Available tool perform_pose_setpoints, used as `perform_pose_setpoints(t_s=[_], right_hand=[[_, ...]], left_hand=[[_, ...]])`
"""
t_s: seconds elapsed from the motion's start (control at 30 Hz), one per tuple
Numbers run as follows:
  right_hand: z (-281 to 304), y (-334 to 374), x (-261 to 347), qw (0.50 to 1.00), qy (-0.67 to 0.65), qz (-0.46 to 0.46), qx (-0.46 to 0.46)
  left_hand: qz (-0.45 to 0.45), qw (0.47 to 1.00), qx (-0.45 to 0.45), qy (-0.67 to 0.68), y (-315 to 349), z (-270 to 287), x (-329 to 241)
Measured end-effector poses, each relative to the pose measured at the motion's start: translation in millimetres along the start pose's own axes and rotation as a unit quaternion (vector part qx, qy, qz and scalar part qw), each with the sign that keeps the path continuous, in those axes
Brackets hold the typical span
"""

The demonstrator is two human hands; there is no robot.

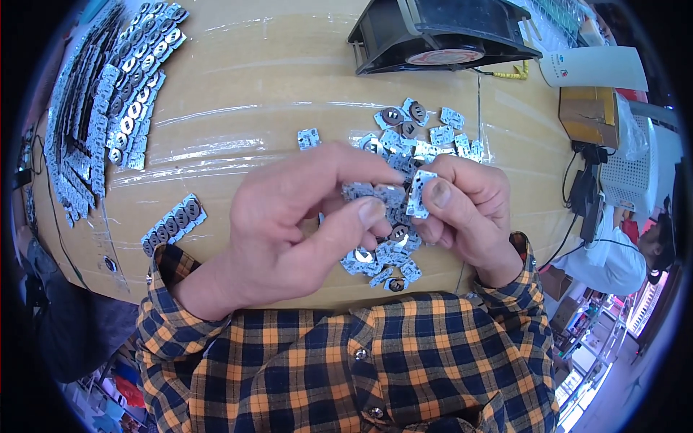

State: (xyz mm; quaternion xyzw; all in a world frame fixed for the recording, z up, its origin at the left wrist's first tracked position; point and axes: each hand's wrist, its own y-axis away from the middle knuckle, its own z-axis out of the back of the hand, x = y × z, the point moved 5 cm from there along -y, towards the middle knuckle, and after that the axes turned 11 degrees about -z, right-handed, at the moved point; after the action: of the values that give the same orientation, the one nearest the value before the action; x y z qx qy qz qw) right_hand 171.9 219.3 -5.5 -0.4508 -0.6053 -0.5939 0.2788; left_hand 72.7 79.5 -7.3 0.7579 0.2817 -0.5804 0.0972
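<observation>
My left hand [289, 234] pinches a short strip of small circuit boards [369, 192] between thumb and fingers, its details blurred. Close beside it, a single small circuit board [417, 195] is gripped between the thumb and fingers of my right hand [473, 206]. Whether the two pieces touch is hard to make out. Under and around both hands spreads a loose pile of little boards [390, 254], some with dark round parts on them. One lone board [308, 138] lies beyond my left hand.
Long strips of boards [94, 130] are stacked at the far left; a shorter strip [173, 224] lies nearer me. At the back stands a black fan [440, 43]. To the right are a white cup-like container [595, 68], a cardboard box [588, 115], a white basket [635, 169] and another person [613, 260].
</observation>
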Motion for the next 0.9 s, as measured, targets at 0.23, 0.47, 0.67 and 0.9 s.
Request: perform_pose_setpoints(t_s=[0.23,0.47,0.67,0.9], right_hand=[[0.6,-0.5,3.7,0.997,0.067,0.03,-0.007],[-2.1,0.6,3.5,0.997,0.07,0.022,-0.029],[-0.7,0.7,-4.1,0.999,0.004,-0.007,-0.045],[3.2,-14.6,0.1,0.986,0.128,0.083,-0.071]], left_hand=[[-0.18,0.943,0.039,-0.277,-0.3,-4.9,-15.1],[-0.14,0.949,-0.027,-0.283,2.4,-1.5,-14.0],[-0.233,0.924,0.068,-0.296,-0.3,-2.8,-17.2],[-0.284,0.907,0.026,-0.311,-8.6,2.3,-27.4]])
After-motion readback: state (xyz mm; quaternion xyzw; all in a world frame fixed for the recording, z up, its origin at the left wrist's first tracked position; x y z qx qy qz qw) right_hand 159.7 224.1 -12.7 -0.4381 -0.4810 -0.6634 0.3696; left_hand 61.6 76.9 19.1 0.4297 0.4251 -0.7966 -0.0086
